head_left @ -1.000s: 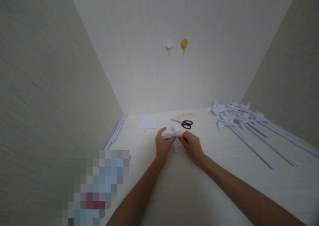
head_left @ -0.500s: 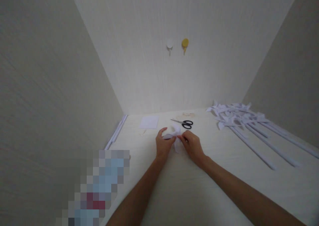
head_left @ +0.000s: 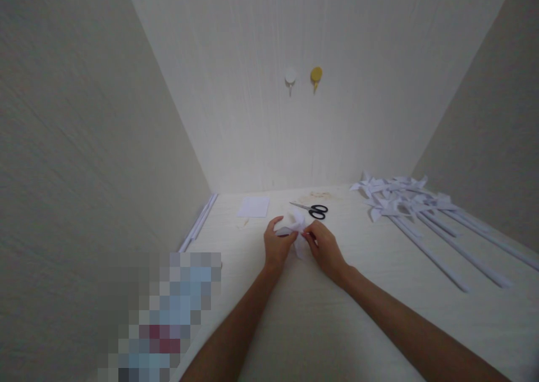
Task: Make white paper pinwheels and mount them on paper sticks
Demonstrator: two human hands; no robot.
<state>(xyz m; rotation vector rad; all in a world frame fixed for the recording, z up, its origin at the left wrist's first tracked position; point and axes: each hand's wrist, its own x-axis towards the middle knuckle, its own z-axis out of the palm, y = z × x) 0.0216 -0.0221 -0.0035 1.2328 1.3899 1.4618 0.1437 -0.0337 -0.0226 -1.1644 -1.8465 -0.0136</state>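
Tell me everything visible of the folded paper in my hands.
The folded white paper looks thin, with curved flaps spreading from its middle like a pinwheel. The left hand holds it, thumb near the centre; the right hand has its fingertips pinched beside the centre, their hold unclear. It is nearer you than the scissors.

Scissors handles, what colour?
The scissors' looped handles are black; best seen in the head view.

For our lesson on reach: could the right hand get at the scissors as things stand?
Probably yes: the scissors lie just beyond the right hand, with nothing seen between them. It is pinched at the folded paper, though, so it may have to let go first.
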